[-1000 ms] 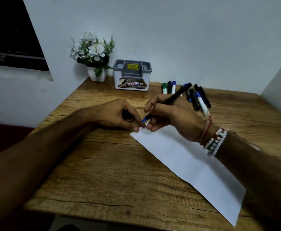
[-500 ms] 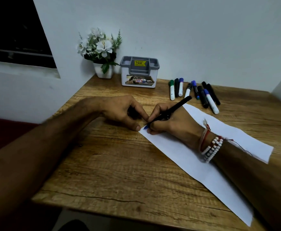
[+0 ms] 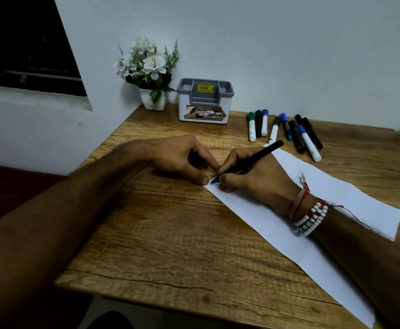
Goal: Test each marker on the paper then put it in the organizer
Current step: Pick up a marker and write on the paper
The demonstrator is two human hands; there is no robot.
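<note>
My right hand (image 3: 256,180) grips a black marker (image 3: 260,155) with a blue tip, and the tip touches the near-left corner of the white paper (image 3: 289,224). A short blue mark shows there. My left hand (image 3: 182,157) rests beside that corner with thumb and forefinger on the paper's edge; something dark, perhaps the cap, sits curled inside its fingers. Several capped markers (image 3: 286,131) lie in a row on the table behind the paper. The grey and white organizer (image 3: 205,102) stands at the back near the wall.
A white pot of artificial flowers (image 3: 151,74) stands left of the organizer in the corner. The wooden table (image 3: 170,233) ends at a near edge close to my body. White walls close in behind and to the right.
The marker tip has come down onto the paper's corner and left a blue mark. The view has shifted, so the table objects sit lower and further right in frame.
</note>
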